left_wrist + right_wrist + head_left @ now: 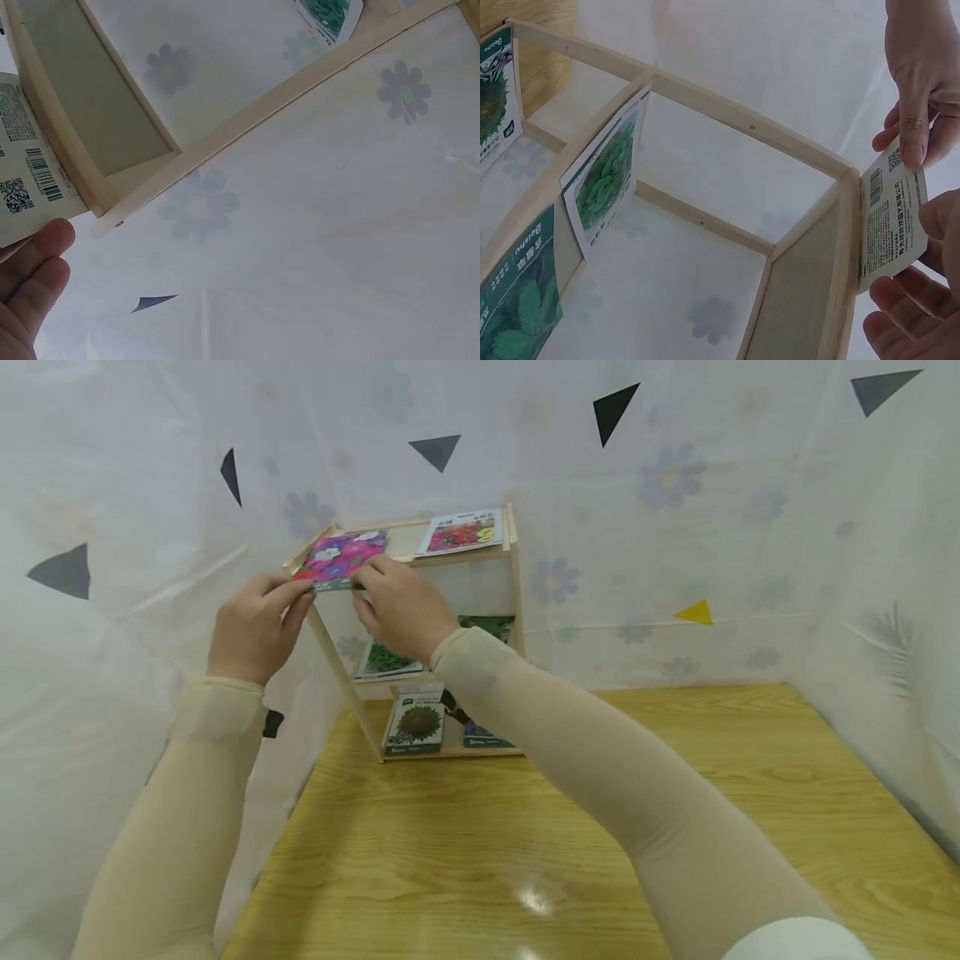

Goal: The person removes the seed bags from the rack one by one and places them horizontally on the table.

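Observation:
A seed packet (341,556) with pink, purple and white flowers lies tilted at the left end of the wooden rack's (330,647) top shelf. My left hand (255,627) pinches its lower left corner between thumb and fingers. At the lower right corner, my right hand (405,606) pinches the same packet. In the right wrist view, the printed back of the packet (892,214) faces the camera, close against the shelf's front edge. Another flower packet (465,532) rests to the right on that shelf.
Green-leaf packets (609,172) stand on the middle shelf, and a sunflower packet (416,724) is on the bottom one, partly beside another packet (487,737). The rack stands at the back of a wooden table (450,843), before a white patterned sheet (600,527).

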Available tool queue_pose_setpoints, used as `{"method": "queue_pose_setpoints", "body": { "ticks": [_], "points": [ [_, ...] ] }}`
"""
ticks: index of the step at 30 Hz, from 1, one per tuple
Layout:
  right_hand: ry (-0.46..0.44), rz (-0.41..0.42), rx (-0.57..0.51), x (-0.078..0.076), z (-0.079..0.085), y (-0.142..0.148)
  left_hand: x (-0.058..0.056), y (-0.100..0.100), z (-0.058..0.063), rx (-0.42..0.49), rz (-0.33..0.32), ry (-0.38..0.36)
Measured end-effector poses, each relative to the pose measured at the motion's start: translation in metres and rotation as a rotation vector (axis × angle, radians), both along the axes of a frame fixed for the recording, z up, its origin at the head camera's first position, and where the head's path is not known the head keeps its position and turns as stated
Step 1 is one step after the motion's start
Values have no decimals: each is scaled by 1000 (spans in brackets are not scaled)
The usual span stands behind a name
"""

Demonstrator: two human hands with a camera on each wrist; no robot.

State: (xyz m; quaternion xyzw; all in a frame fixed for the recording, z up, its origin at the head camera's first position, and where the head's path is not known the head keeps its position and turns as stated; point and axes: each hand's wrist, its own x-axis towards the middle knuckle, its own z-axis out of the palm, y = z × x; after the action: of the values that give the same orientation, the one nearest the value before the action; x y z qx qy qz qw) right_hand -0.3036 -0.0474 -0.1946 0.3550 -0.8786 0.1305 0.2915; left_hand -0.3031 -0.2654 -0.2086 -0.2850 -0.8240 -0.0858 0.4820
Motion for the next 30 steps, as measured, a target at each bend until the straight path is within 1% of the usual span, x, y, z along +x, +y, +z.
{"method": "queue_pose_setpoints", "body": {
  "ticks": [6,9,13,16,18,20,22,24,27,28,30],
  "points": [
    [-33,23,-13,1,-2,0,6,-2,-5,-13,-35,19],
    [-34,28,-18,2,-4,2,9,-1,-8,3,-50,16],
    [-6,42,-30,2,-9,5,11,-3,-17,97,-64,-11],
    [18,58,-33,3,-14,6,11,-5,-23,215,-61,-49],
    [30,69,-36,5,-16,8,11,-6,-24,286,-47,-70],
    [36,73,-36,6,-19,10,11,-6,-24,379,-27,-113],
    [43,74,-30,8,-22,12,12,-4,-22,465,-9,-186],
    [48,75,-26,9,-24,14,12,-3,-19,539,10,-278],
    [56,76,-15,10,-27,16,12,-1,-15,618,39,-416],
    [54,78,-14,11,-28,16,12,0,-14,634,47,-446],
    [75,84,-16,11,-31,17,12,1,-12,682,41,-518]
  ]
}}
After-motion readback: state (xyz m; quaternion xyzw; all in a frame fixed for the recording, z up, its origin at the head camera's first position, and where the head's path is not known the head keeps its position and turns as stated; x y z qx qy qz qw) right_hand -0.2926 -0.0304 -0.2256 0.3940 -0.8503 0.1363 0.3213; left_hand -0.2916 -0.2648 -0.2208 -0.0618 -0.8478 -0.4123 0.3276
